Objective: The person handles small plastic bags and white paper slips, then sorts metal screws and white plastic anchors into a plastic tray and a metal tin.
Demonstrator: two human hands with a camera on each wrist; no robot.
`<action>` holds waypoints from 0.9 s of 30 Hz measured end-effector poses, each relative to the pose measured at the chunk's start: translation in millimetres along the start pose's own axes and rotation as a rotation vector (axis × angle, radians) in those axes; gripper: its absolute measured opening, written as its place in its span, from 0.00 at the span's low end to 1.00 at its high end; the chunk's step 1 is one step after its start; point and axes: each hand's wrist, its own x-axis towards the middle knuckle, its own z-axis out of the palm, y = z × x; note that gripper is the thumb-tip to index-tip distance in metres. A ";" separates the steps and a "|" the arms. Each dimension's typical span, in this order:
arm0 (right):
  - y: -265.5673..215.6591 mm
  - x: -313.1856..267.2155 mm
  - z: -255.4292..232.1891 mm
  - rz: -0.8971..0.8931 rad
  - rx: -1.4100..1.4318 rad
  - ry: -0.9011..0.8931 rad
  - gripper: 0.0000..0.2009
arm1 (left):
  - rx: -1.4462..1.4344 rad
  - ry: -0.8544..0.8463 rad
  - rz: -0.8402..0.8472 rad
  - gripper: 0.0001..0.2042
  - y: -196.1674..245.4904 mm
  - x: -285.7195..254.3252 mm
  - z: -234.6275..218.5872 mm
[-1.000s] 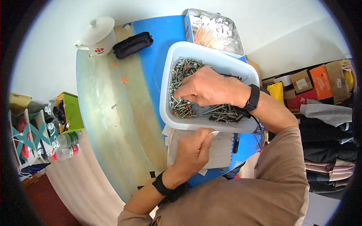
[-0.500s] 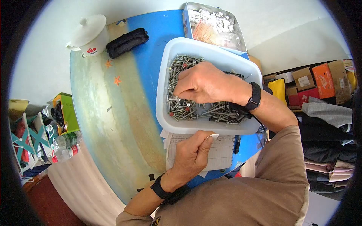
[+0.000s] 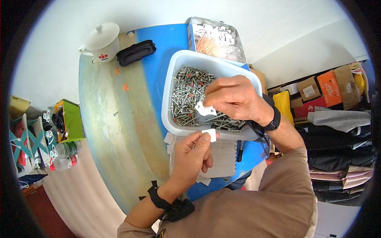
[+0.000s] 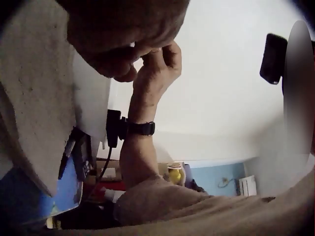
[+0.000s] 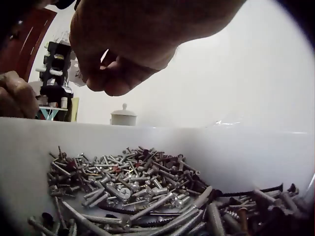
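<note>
My right hand (image 3: 238, 99) is raised above the white plastic tub (image 3: 168, 115), pinching a small white piece with dark marks (image 3: 205, 109) between thumb and fingertips. Below it, the tub holds a heap of metal screws (image 5: 133, 182) of several lengths, with a few red bits among them. Just in front of the tub's near rim, my left hand (image 3: 190, 156) pinches a small white square (image 3: 209, 135) between thumb and forefinger. The left wrist view shows the left hand (image 4: 128, 29) dark and close, with the right hand (image 4: 155, 73) beyond it.
A notebook (image 3: 224, 160) lies under the near side of the tub, with a black pen (image 3: 239, 151) beside it. Behind stands a tin (image 3: 191, 37) of white scraps. A black case (image 3: 136, 52) and a lidded white mug (image 3: 104, 45) sit at the table's far left. One loose screw (image 3: 116, 114) lies on the table.
My right hand has lifted out of the screws and moved right, now showing a white marked piece in its fingertips. My left hand has turned, so more of its white square shows.
</note>
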 end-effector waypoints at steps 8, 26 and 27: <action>-39.7 -31.3 3.7 -0.042 -0.096 -0.012 0.09 | -0.192 0.016 0.055 0.15 12.2 -7.2 4.6; -131.6 -120.9 37.9 0.638 0.459 0.496 0.16 | 0.255 -0.242 0.180 0.12 -7.7 -31.3 29.2; -134.0 -132.7 42.0 0.640 0.465 0.509 0.16 | 0.265 -0.246 0.171 0.12 -10.9 -33.9 32.3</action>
